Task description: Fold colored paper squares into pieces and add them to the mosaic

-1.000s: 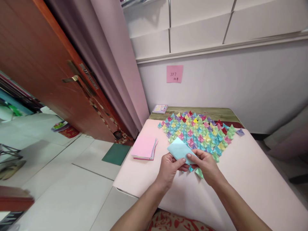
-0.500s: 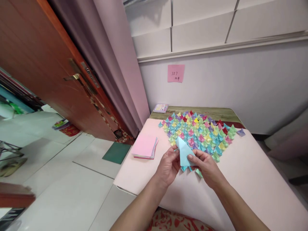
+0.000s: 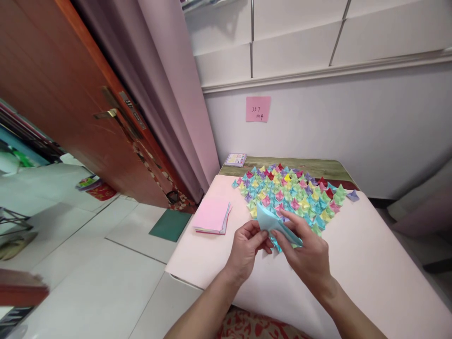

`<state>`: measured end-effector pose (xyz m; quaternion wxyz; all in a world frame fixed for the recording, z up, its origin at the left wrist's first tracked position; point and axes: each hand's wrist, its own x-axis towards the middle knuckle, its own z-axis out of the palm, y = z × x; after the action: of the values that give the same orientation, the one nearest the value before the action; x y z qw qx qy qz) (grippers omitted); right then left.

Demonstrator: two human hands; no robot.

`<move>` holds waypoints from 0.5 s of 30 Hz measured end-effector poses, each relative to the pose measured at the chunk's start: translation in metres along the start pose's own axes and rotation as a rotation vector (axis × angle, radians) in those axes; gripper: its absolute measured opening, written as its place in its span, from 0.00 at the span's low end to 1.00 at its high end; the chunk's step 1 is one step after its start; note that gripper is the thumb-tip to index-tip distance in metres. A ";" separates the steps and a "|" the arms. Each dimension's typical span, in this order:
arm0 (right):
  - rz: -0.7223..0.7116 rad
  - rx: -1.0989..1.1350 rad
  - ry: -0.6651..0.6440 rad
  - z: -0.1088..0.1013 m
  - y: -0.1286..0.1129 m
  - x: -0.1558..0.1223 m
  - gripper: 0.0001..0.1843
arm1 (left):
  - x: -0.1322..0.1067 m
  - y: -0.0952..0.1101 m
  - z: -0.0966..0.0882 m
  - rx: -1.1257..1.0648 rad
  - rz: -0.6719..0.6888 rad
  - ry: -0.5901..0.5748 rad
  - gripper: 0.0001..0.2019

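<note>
A light blue sheet of folded paper (image 3: 267,219) is held up between my two hands over the table. My left hand (image 3: 247,249) pinches its lower left edge between thumb and fingers. On the other side, my right hand (image 3: 304,240) grips the paper, thumb in front and fingers behind its right part. The paper looks bent, its layers slightly apart along the right side. Just beyond the hands spread many small folded paper shapes (image 3: 294,204) in blue, green, yellow, pink, red and purple; the nearest ones are partly hidden by my hands.
Left on the pink-covered table (image 3: 370,254) lies a stack of square paper (image 3: 212,215), pink on top. A small pack of cards or paper (image 3: 236,159) sits at the far left corner. A pink note (image 3: 258,108) is stuck on the wall. A wooden door (image 3: 88,94) stands left.
The blue paper has turned from a flat-facing triangle to a tilted, bent position. My right hand has rotated, its fingers now reaching over the paper's upper right side.
</note>
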<state>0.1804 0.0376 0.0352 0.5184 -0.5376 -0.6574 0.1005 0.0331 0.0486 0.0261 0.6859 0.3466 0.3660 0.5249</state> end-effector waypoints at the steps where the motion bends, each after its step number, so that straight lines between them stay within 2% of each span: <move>1: -0.079 -0.028 0.030 -0.001 -0.002 -0.002 0.23 | 0.000 0.000 0.000 -0.029 -0.001 -0.005 0.11; 3: -0.197 -0.050 0.059 -0.003 -0.007 -0.003 0.25 | 0.001 0.002 0.001 -0.066 0.004 -0.023 0.10; 5: -0.256 -0.060 0.074 -0.007 -0.010 -0.002 0.25 | 0.001 0.003 0.002 -0.080 0.013 -0.050 0.09; 10: -0.313 -0.031 0.104 -0.013 -0.015 0.001 0.21 | 0.001 0.005 -0.002 -0.054 0.044 -0.081 0.08; 15: -0.341 -0.042 0.050 -0.011 -0.019 0.002 0.21 | 0.000 0.004 -0.006 0.051 0.077 -0.090 0.08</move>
<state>0.1776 0.0265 0.0545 0.5327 -0.4315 -0.7279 -0.0160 0.0261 0.0499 0.0264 0.6719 0.4012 0.3344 0.5251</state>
